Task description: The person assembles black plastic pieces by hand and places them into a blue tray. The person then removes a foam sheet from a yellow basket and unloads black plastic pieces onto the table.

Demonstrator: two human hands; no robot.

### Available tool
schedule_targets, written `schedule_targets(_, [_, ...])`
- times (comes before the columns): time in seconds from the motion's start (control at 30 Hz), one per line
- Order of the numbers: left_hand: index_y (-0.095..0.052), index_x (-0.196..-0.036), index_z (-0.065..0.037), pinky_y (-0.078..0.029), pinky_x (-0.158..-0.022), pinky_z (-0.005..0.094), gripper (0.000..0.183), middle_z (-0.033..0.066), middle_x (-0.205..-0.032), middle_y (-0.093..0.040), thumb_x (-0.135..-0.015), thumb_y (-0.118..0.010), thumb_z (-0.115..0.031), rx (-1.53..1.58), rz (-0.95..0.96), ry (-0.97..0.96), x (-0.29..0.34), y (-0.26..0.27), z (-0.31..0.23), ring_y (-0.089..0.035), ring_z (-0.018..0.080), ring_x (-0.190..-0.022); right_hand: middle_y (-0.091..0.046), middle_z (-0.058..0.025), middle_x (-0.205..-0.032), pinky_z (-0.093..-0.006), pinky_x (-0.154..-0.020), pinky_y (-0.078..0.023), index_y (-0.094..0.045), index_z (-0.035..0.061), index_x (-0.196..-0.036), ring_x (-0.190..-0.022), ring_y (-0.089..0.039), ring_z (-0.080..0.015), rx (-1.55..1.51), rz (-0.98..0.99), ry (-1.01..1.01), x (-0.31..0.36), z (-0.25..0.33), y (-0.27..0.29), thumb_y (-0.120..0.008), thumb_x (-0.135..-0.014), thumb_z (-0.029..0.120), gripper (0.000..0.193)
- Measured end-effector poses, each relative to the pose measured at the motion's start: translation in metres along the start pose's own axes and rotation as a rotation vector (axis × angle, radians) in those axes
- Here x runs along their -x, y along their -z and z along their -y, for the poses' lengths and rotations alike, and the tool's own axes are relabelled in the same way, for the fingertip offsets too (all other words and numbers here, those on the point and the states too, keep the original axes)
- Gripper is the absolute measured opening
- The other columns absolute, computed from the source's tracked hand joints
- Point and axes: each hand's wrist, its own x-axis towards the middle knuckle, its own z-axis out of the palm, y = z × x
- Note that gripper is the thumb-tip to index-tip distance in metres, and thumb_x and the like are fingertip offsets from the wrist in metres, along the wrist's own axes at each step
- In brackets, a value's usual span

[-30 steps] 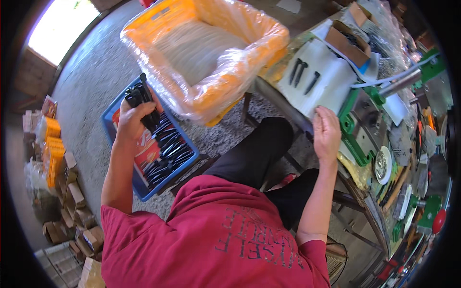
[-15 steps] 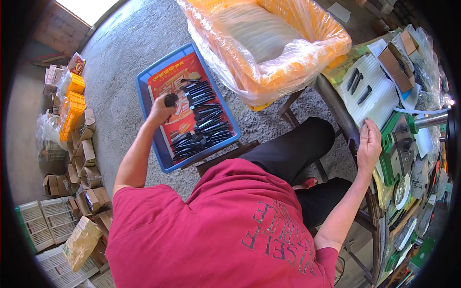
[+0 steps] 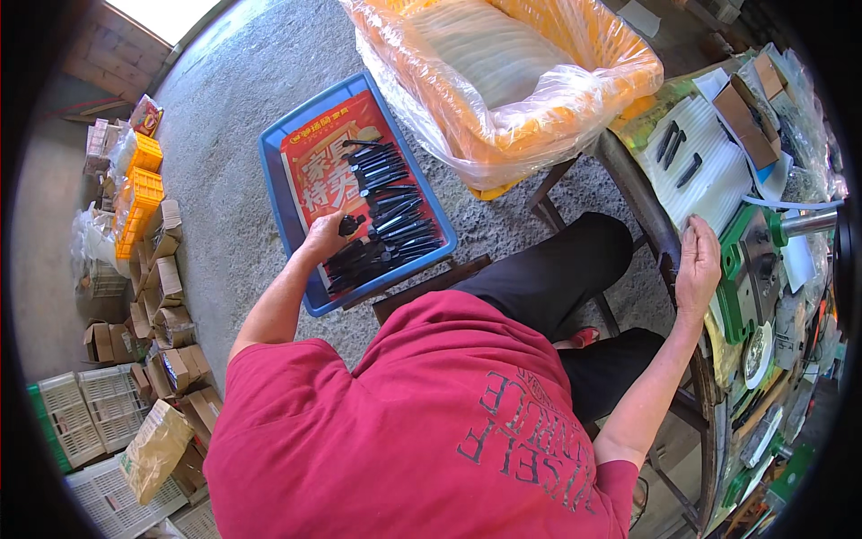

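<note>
- Blue plastic tray (image 3: 280, 180), rectangular, on the person's left; a red printed sheet (image 3: 314, 148) lines its bottom.
- Black slender pieces (image 3: 395, 202), many, laid side by side in an overlapping column along the tray's right-hand side, on the sheet.
- Left hand (image 3: 325, 241), one: over the tray, fingers closed around a dark bunch (image 3: 352, 225), just beside the column; the count in the grip cannot be told.
- Right hand (image 3: 698, 269), one: at the bench edge, fingers together and nearly straight; palm hidden, so cannot tell whether it holds anything.
- White foam sheet (image 3: 718, 175), near the right fingertips, bearing three black parts (image 3: 690, 171).
- Green-edged metal fixture (image 3: 738, 269), just beside the right hand.
- Orange crate (image 3: 503, 157), draped in clear plastic, beyond the tray.
</note>
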Motion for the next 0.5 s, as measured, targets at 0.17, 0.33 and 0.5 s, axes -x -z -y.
schedule_targets(0.17, [-0.051,-0.086,-0.001,-0.04,-0.075,0.0383,0.03,0.0195,-0.082,-0.055,-0.058,-0.059,-0.006,-0.103,0.121,-0.064,0.007,-0.002,0.003,-0.051,0.0334,-0.086,-0.054,-0.01,-0.099,-0.0271,-0.083,-0.036,-0.054,0.001,-0.098,-0.094,-0.05,-0.0203,0.019,0.024,0.008,0.001,-0.004,0.0,-0.045,-0.084,0.018,0.024])
schedule_targets(0.33, [-0.05,-0.093,-0.002,-0.038,-0.081,0.0358,0.037,0.0178,-0.094,-0.05,-0.057,-0.059,-0.006,-0.08,0.141,-0.083,0.009,-0.001,0.006,-0.047,0.0321,-0.094,-0.055,-0.0105,-0.098,-0.0287,-0.083,-0.037,-0.054,0.0011,-0.096,-0.093,-0.05,-0.022,0.012,0.014,0.009,0.0,-0.001,0.001,-0.046,-0.083,0.017,0.022])
schedule_targets(0.5, [-0.047,-0.105,-0.002,-0.035,-0.088,0.0333,0.054,0.0162,-0.107,-0.043,-0.054,-0.063,-0.008,-0.084,0.252,-0.075,0.006,0.009,0.008,-0.041,0.0307,-0.103,-0.055,-0.0108,-0.097,-0.0303,-0.082,-0.037,-0.055,0.0012,-0.094,-0.093,-0.05,-0.0236,0.005,-0.001,0.009,0.001,-0.002,0.0,-0.047,-0.082,0.016,0.021])
